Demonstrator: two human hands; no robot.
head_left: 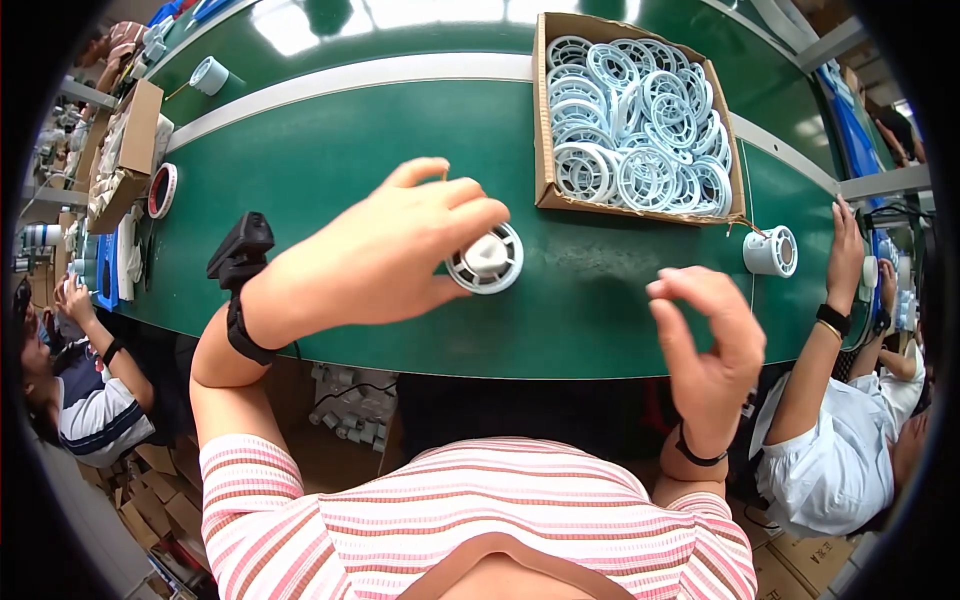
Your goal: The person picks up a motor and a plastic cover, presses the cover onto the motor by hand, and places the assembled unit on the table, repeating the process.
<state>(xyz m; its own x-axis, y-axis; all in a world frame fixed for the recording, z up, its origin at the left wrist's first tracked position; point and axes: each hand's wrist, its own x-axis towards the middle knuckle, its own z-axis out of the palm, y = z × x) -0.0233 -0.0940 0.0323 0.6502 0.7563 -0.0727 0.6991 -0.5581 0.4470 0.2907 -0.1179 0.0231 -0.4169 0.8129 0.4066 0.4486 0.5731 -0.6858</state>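
My left hand is over the green table, its fingers curled over the top left side of a white round part and its thumb along the lower left. That part has a slotted rim and a raised white piece at its middle; the fingers hide some of its edge. To the right, my right hand hovers at the table's near edge. Its thumb and forefinger are apart, with nothing visible between them, and the other fingers are curled.
A cardboard box full of pale blue spoked rings stands at the far right. A white cylindrical part with a wire lies beyond my right hand. Another white cylinder and a red-and-white ring are left. A co-worker's hand rests at right.
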